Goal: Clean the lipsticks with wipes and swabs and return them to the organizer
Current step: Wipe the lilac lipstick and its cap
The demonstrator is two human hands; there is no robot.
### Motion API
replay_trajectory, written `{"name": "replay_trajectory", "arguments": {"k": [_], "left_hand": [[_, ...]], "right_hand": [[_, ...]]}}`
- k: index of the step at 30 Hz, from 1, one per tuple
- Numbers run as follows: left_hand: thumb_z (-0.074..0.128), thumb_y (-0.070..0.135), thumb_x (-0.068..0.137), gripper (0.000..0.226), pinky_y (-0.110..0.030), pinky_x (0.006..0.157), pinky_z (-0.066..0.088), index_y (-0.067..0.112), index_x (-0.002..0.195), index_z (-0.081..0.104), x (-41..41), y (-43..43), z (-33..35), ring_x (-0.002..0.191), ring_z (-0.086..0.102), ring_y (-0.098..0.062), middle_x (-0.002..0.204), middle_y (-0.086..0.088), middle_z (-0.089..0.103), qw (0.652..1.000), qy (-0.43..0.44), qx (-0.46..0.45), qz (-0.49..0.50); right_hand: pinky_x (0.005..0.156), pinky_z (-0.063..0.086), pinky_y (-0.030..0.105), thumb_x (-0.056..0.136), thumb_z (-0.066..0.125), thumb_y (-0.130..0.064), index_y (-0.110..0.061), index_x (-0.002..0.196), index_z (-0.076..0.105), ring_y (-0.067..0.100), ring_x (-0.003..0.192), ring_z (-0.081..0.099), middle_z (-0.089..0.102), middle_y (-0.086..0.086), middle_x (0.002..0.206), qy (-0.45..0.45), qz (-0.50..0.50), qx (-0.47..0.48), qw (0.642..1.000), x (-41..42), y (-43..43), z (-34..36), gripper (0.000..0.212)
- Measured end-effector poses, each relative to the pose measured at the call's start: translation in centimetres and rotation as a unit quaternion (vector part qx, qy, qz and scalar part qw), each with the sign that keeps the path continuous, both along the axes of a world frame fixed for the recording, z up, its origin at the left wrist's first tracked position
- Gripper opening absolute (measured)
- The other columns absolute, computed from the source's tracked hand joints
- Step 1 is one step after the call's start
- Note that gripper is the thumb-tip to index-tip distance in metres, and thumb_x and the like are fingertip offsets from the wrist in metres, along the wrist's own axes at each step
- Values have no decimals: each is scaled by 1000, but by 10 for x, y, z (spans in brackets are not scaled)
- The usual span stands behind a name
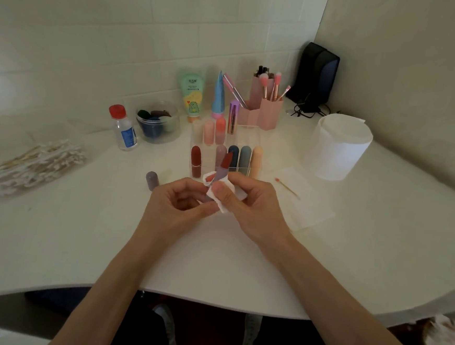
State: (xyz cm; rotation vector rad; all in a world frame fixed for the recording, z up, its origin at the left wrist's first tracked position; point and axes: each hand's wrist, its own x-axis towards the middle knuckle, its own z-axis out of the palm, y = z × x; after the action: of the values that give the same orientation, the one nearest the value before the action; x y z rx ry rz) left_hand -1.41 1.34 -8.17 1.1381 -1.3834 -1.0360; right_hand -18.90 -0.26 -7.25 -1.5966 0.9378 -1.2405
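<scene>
Bench (79,242): white, carrying everything listed.
Paper roll (337,145): standing upright at the right rear.
Swabs (36,162): lying in a loose heap at the left.
Organizer (248,138): clear, sitting mid-bench beyond the hands and holding capped lipsticks upright in two rows.
Left hand (174,206): fingers curling round the lower end of the lipstick (222,166), holding it above the bench just in front of the organizer, red tip pointing up and away.
Right hand (251,204): pinching a wipe (225,209) around the lipstick's tube, thumb pressing on top.
Cap (152,180): grey, standing just left of the left hand.
Used swab (287,188): red-tipped, lying on a paper sheet to the right.
</scene>
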Motion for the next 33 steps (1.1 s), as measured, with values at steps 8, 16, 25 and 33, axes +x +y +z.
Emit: {"name": "replay_trajectory", "arguments": {"k": [8,16,25,33], "left_hand": [[49,28,98,35,-19,47,38,4,108,72,-3,2,6,48,54,-11,68,-5,69,995,-4,4,-96],[86,23,70,33,-25,67,55,8,94,70,-3,1,1,65,68,-20,77,-2,74,999,-36,-10,5],[54,11,100,26,-12,54,38,26,94,74,-6,6,10,48,50,-3,65,0,71,995,-41,-29,-90],[76,28,78,21,-16,76,55,25,98,76,-4,7,9,78,73,-16,87,10,79,998,-55,-30,-7]], "right_hand": [[79,58,42,101,62,-22,-5,105,76,26,82,70,75,14,99,-39,7,41,998,-4,2,3,23],[72,52,30,98,67,-26,-14,107,78,16,83,67,76,-5,92,15,5,16,1000,4,2,-4,18],[87,57,55,99,66,-31,-9,108,77,35,93,68,75,11,103,-37,-8,38,999,-4,0,-4,26],[84,57,47,98,68,-27,-10,105,79,31,93,70,77,7,100,-15,-22,27,999,0,1,-5,22]]}}
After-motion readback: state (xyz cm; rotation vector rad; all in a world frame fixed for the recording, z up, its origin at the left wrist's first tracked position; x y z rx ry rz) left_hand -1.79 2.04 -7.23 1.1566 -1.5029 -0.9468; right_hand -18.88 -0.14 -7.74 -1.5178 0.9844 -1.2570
